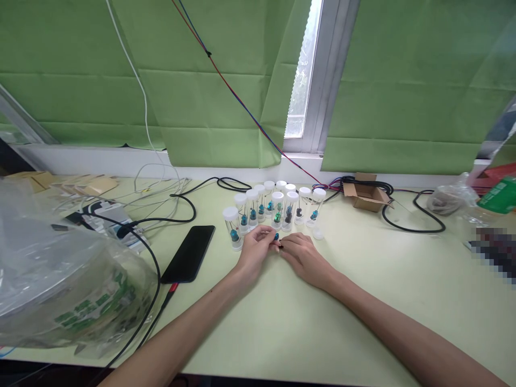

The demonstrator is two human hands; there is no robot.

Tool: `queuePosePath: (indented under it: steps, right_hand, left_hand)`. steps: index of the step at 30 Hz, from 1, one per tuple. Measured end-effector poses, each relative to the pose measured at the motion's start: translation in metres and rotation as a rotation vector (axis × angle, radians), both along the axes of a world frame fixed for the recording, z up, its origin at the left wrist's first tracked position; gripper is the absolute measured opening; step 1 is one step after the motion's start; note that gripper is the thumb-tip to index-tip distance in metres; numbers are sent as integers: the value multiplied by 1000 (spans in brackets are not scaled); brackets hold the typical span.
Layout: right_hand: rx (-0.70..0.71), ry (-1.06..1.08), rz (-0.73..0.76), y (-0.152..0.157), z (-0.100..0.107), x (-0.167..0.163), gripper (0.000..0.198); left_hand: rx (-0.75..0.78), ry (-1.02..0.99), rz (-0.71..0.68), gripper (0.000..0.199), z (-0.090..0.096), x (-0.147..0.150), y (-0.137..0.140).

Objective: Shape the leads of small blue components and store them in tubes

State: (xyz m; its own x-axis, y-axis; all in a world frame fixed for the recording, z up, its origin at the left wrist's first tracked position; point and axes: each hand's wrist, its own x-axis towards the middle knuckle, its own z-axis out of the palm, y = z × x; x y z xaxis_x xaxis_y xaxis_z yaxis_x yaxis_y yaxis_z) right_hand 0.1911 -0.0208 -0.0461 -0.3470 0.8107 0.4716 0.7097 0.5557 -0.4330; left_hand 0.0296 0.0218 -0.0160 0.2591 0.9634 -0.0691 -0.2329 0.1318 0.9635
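Observation:
My left hand (257, 248) is closed, pinching a small shiny teal-blue piece (276, 236) between thumb and fingers. Close beside it, the curled fingers of my right hand (303, 255) meet at a small dark piece (281, 244); its exact form is too small to make out. Just beyond both hands stands a cluster of clear tubes with white caps, among them a left front tube (233, 235) and a right rear tube (315, 208). Small blue, green or dark pieces sit inside them. A loose white cap (318, 234) lies right of the cluster.
To the left lie a black phone (188, 253) with a cable and a large clear plastic bag (76, 290). Black cords (423, 230) and an open cardboard box (366, 196) are at the back right. A green-labelled bottle (497, 194) is at far right.

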Motion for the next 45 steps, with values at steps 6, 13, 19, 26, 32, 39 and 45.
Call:
queuePosePath:
  steps: [6, 13, 19, 26, 32, 39, 45]
  right_hand:
    - [14, 159, -49, 1, -2, 2, 14]
    - [16, 317, -113, -4, 8, 3, 4]
    - [40, 348, -62, -7, 9, 1, 5]
    - [9, 372, -22, -7, 2, 2, 12]
    - [-1, 362, -3, -8, 4, 3, 14]
    - [6, 348, 3, -8, 5, 2, 12]
    - [33, 326, 1, -9, 7, 2, 8]
  left_hand:
    - [-14, 14, 7, 30, 0, 0, -1]
    - [-22, 23, 6, 30, -6, 0, 2]
    - [3, 29, -41, 27, -10, 2, 1]
    - [95, 88, -73, 25, -10, 2, 1]
    - [157, 134, -96, 24, -12, 1, 0]
    - [190, 172, -110, 22, -8, 3, -3]
    - [220, 175, -114, 22, -8, 2, -4]
